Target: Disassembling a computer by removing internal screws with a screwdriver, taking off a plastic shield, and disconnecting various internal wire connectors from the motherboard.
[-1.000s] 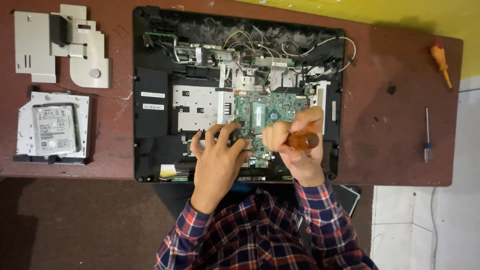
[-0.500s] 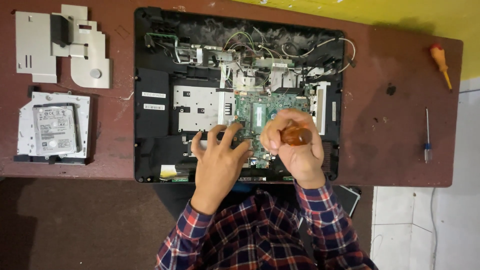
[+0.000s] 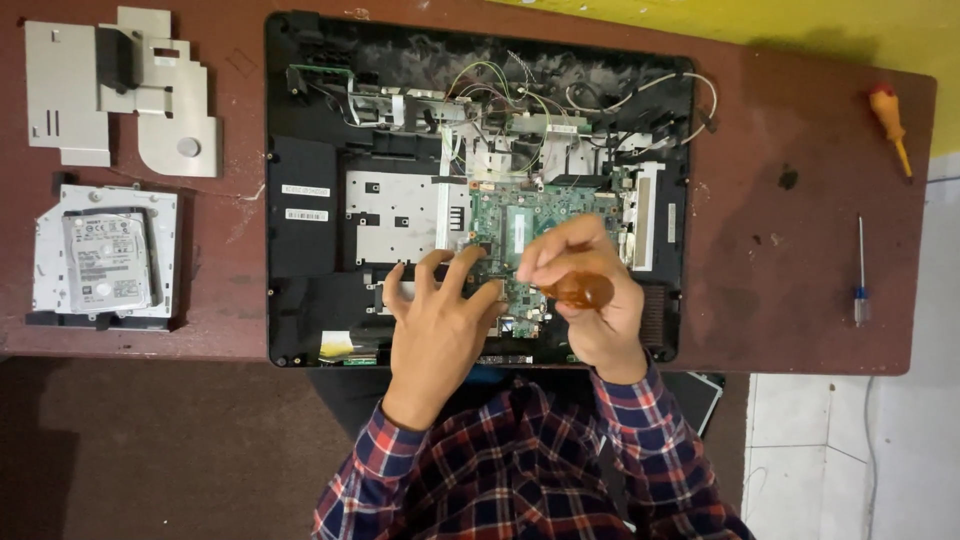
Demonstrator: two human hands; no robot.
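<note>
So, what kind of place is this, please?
Probably a small electronics repair bench: an opened laptop chassis with its green circuit board exposed, a removed hard drive beside it, and spare screwdrivers lying on the brown table.

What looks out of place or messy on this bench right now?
Loose wires sprawl untidily across the top of the opened computer chassis, one looping past its right edge. A dark stain marks the table. Otherwise nothing looks spilled or broken.
</note>
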